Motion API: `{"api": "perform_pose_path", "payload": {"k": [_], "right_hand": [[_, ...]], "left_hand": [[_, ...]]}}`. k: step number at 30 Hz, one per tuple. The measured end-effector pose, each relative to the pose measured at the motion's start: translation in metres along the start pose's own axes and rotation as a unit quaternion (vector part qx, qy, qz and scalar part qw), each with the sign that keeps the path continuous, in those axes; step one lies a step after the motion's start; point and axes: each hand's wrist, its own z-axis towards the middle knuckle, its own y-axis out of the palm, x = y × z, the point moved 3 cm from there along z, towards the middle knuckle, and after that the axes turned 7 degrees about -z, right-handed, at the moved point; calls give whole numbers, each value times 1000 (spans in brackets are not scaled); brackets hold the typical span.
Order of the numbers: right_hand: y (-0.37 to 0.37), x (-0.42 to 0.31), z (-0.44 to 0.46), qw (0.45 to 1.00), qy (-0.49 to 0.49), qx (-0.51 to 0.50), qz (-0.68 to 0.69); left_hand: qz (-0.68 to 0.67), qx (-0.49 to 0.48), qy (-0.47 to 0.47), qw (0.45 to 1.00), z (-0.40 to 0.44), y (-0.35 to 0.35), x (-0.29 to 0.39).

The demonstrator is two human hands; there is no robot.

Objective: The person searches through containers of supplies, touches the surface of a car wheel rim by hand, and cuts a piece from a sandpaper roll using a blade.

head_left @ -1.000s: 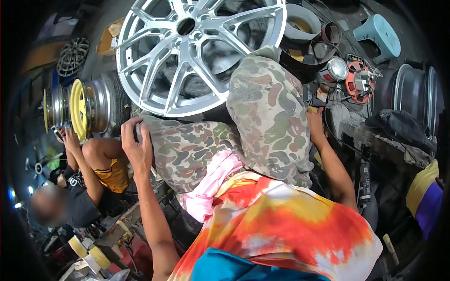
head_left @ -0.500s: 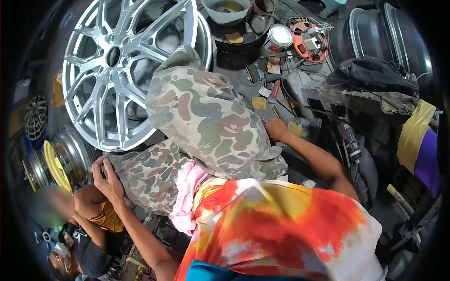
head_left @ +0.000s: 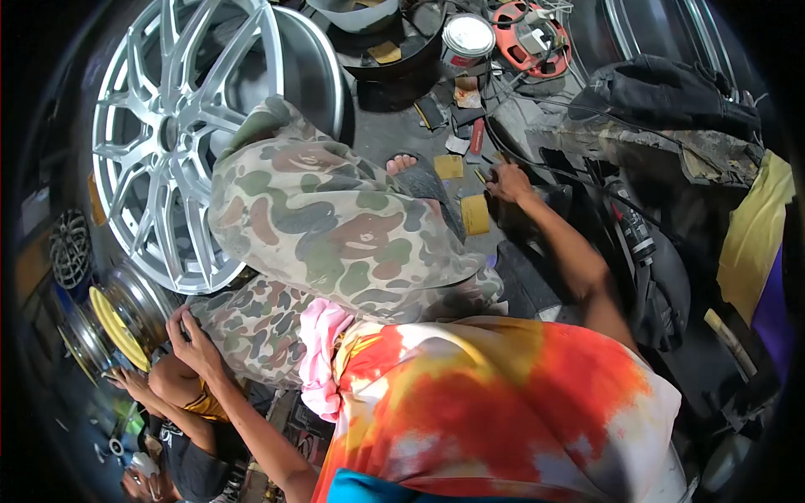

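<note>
Tin point(head_left: 468, 36), reel point(head_left: 513, 44) beyond right hand point(head_left: 509, 183), yellow pad point(head_left: 475, 215) beside, grip unclear; left hand point(head_left: 198, 342) unclenched at trousers point(head_left: 323, 214).

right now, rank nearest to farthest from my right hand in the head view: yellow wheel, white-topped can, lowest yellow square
1. Lowest yellow square, just down-left of your right hand
2. White-topped can, near the top edge
3. Yellow wheel, far left

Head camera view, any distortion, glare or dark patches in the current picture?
Head view: fisheye curving, corners fading to black; head view: bright highlights on the silver multi-spoke wheel; head view: purple cloth dims toward the dark right edge, while the right hand looks fairly sharp.
</note>
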Motion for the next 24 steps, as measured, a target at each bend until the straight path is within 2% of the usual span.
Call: {"api": "perform_pose_path", "payload": {"k": [4, 9, 11, 12, 13, 15, 17, 18, 20, 24], "right_hand": [[24, -21, 4, 992, -55, 2, 114], [28, -68, 19, 983, -81, 78, 143], [13, -85, 36, 972, -13, 100, 211], [-1, -96, 41, 943, -49, 177, 277], [-6, -105, 55, 943, -51, 179, 277], [-21, -119, 89, 886, -32, 233, 400], [-66, -147, 99, 825, 43, 98, 555], [-86, -159, 106, 826, 41, 99, 554], [-111, -177, 124, 804, 94, 16, 588], [-149, -201, 151, 822, 105, 13, 560]], "left_hand": [[-19, -1, -46, 999, -7, -7, -21], [-17, 19, -17, 1000, -11, -9, -23], [-23, 18, -26, 999, -7, -6, -15], [-24, 20, -26, 999, -6, -4, -10], [-15, 17, -25, 999, -4, -3, -4], [-7, 16, -23, 1000, 1, 1, 5], [-12, 9, -15, 1000, 6, 5, 11], [-14, 11, -16, 1000, 9, 6, 15], [-12, -4, -7, 1000, 14, 10, 21], [-5, -4, -9, 1000, 15, 11, 25]]}}
